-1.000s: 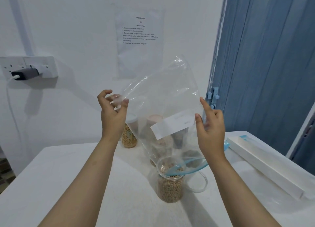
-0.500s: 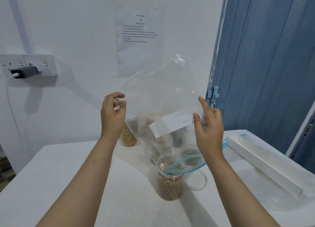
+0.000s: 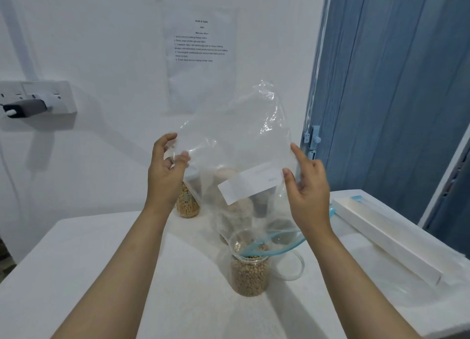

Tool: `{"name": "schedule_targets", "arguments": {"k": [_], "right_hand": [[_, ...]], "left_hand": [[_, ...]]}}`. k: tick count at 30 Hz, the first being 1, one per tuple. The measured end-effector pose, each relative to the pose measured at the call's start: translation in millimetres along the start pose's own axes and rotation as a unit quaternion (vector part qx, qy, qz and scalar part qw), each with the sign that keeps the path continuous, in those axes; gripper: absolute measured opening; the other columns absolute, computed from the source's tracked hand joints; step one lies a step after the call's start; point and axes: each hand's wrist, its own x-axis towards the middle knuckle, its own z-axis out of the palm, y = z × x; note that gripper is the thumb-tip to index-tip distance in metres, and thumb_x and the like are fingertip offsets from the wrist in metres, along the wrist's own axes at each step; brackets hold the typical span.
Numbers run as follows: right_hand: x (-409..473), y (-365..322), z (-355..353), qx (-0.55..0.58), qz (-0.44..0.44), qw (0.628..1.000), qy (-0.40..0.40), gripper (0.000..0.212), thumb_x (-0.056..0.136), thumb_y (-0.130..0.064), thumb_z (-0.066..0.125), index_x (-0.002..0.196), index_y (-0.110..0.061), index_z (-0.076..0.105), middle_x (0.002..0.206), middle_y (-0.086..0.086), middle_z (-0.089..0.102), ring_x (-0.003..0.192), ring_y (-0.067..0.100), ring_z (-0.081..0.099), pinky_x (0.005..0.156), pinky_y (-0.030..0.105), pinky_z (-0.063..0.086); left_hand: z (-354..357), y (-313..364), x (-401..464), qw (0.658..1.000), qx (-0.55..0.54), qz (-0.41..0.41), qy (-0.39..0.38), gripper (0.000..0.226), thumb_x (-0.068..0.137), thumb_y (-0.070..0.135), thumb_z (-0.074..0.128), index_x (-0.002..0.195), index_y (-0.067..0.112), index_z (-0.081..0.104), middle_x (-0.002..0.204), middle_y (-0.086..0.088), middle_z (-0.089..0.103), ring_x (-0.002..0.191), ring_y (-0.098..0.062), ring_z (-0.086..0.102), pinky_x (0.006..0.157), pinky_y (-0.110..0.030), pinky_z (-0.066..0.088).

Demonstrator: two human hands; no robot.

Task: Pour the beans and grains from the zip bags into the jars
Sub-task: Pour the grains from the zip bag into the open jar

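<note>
**Zip bag upended over the open jar**

Head view: my two hands hold a clear zip bag (image 3: 236, 145) upside down above the desk (image 3: 89, 262). My left hand (image 3: 166, 175) pinches the bag's left edge between thumb and curled fingers, so that grip is closed on the plastic. My right hand (image 3: 309, 188) holds the right edge, with the index finger pointing up along it and the thumb pressing the plastic near the white label (image 3: 250, 184); that grip too is clamped on the bag. The bag looks empty and crumpled at its raised end. Its blue zip mouth (image 3: 269, 243) hangs open at the bottom, dipping into the rim of an uncapped jar (image 3: 250, 272) that stands on the desk between my forearms and is filled most of the way with tan beans.

A round clear lid (image 3: 292, 265) lies flat on the desk just beside that jar, to its right. Behind it, partly seen through the plastic, stand more jars (image 3: 187, 203); the leftmost holds yellowish grains. A long white box (image 3: 389, 234) lies on the desk's right side. On the wall are a printed sheet (image 3: 201, 43) and a socket (image 3: 48, 97) with a plugged-in charger. A blue door (image 3: 396, 84) stands to the right.
</note>
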Motion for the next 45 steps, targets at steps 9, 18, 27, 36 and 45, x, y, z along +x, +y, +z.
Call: {"name": "schedule_targets", "arguments": {"k": [9, 18, 27, 36, 45], "right_hand": [[-0.8, 0.5, -0.3, 0.002, 0.003, 1.0, 0.005, 0.047, 0.101, -0.018, 0.057, 0.146, -0.024, 0.048, 0.089, -0.006, 0.038, 0.071, -0.001, 0.043, 0.069, 0.003, 0.037], [1.6, 0.3, -0.7, 0.004, -0.006, 1.0, -0.002, 0.047, 0.101, -0.019, 0.058, 0.146, -0.024, 0.048, 0.094, -0.002, 0.042, 0.072, 0.005, 0.045, 0.07, 0.004, 0.038], [3.7, 9.3, -1.6, 0.004, -0.022, 1.0, -0.006, 0.048, 0.101, -0.018, 0.057, 0.148, -0.022, 0.047, 0.087, -0.02, 0.038, 0.073, -0.003, 0.045, 0.072, 0.007, 0.036], [5.4, 15.3, 1.5, -0.002, -0.024, 1.0, 0.004, 0.05, 0.1, -0.021, 0.059, 0.148, -0.028, 0.046, 0.081, -0.013, 0.035, 0.068, 0.004, 0.041, 0.068, 0.007, 0.036], [1.6, 17.8, 2.4, 0.006, -0.008, 1.0, 0.007, 0.049, 0.101, -0.021, 0.058, 0.146, -0.032, 0.044, 0.081, -0.01, 0.037, 0.068, 0.001, 0.042, 0.067, 0.005, 0.037]], "left_hand": [[-0.6, -2.7, -0.6, 1.0, 0.001, -0.012, -0.001, 0.057, 0.094, 0.003, 0.061, 0.121, 0.051, 0.046, 0.132, 0.016, 0.048, 0.09, -0.008, 0.062, 0.084, -0.013, 0.047], [1.8, -0.3, 0.5, 1.0, 0.009, -0.01, -0.005, 0.062, 0.095, 0.001, 0.058, 0.126, 0.053, 0.045, 0.137, 0.014, 0.048, 0.097, -0.012, 0.067, 0.082, -0.011, 0.047], [4.6, -0.4, 0.4, 1.0, -0.004, -0.029, 0.004, 0.061, 0.097, 0.007, 0.059, 0.14, 0.046, 0.041, 0.138, 0.007, 0.05, 0.101, -0.012, 0.069, 0.102, -0.027, 0.049], [5.3, 3.2, 7.2, 1.0, -0.006, -0.018, 0.001, 0.066, 0.096, 0.003, 0.059, 0.137, 0.051, 0.038, 0.136, 0.013, 0.051, 0.1, -0.006, 0.067, 0.087, -0.01, 0.046], [5.2, 2.9, 11.4, 0.998, -0.049, -0.017, 0.025, 0.043, 0.103, 0.015, 0.052, 0.137, 0.039, 0.045, 0.131, -0.002, 0.059, 0.104, -0.018, 0.068, 0.095, -0.029, 0.053]]}}
